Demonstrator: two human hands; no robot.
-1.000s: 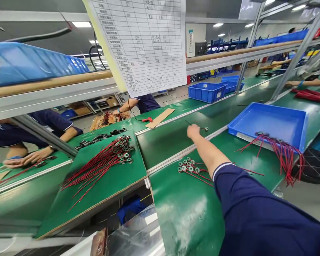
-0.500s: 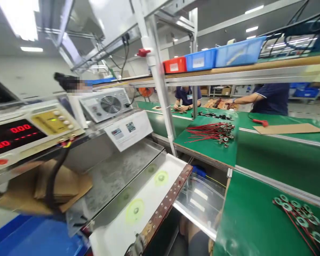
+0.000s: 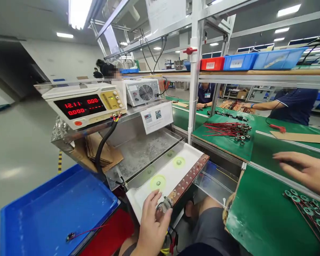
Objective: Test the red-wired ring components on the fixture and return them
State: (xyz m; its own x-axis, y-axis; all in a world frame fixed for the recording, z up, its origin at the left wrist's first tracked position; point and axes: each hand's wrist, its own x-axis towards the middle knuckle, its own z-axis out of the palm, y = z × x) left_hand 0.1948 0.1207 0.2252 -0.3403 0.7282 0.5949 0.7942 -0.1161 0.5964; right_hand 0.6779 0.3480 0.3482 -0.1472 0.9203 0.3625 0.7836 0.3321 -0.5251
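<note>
The left hand (image 3: 152, 227) sits at six o'clock in the view, its fingers (image 3: 151, 200) loosely curled on the near end of the white tray (image 3: 186, 158), thumb beside a small clip (image 3: 164, 205) at the end of the brown strip (image 3: 188, 179); probably it is steadying or working that clip, though whether anything is pinched I cannot tell. The right hand (image 3: 306, 170), at three o'clock, hovers flat with fingers spread and holds nothing, just above the green bench (image 3: 256, 220) and a bunch of red-wired rings (image 3: 306, 209). At nine o'clock lies one blue tray (image 3: 42, 209) with a single wired part (image 3: 70, 236). At eleven o'clock, one power supply (image 3: 82, 105) faces the worker, likely so its readout stays legible.
</note>
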